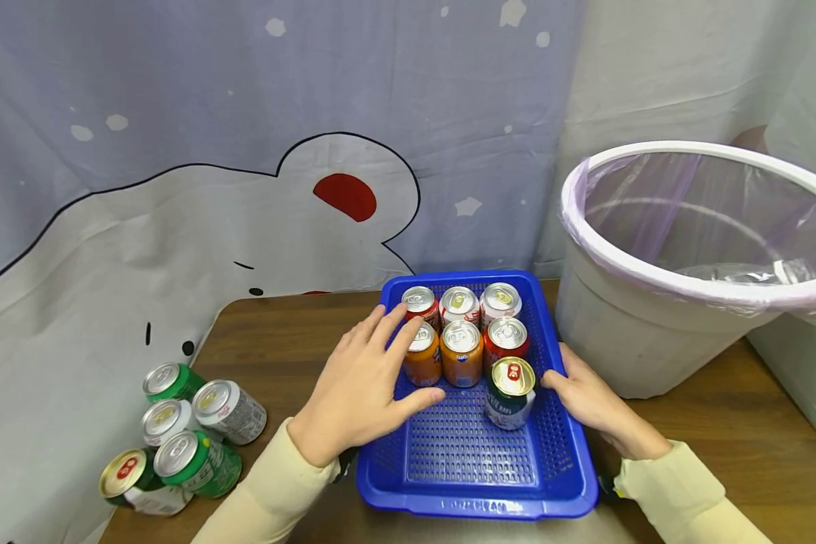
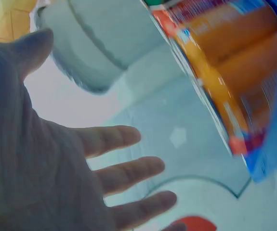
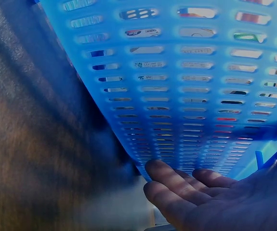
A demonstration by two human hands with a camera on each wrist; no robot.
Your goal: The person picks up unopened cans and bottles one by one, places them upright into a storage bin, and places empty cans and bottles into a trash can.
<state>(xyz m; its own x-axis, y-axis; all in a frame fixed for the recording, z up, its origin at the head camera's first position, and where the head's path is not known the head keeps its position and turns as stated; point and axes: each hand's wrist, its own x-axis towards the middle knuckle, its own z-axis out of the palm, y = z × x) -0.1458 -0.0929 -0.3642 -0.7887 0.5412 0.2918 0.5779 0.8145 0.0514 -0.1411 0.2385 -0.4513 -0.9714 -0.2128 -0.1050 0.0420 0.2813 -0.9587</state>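
Note:
A blue plastic basket (image 1: 479, 502) holds several upright drink cans, among them an orange can (image 1: 462, 355), a red can (image 1: 506, 344) and a dark green can with a gold top (image 1: 510, 397). My left hand (image 1: 363, 385) is over the basket's left side, fingers spread and thumb apart, holding nothing. Its fingertips overlap the left cans in the head view; the left wrist view shows the open palm. My right hand (image 1: 595, 397) grips the basket's right rim, thumb over the edge. Beneath the slotted wall, its fingers (image 3: 172, 185) show in the right wrist view.
On the wooden table at the left lies a group of several cans, including a green can (image 1: 200, 465) and a silver can (image 1: 230, 412). A large white bin (image 1: 619, 332) with a clear liner stands right of the basket. Behind hangs a patterned curtain (image 1: 245, 91).

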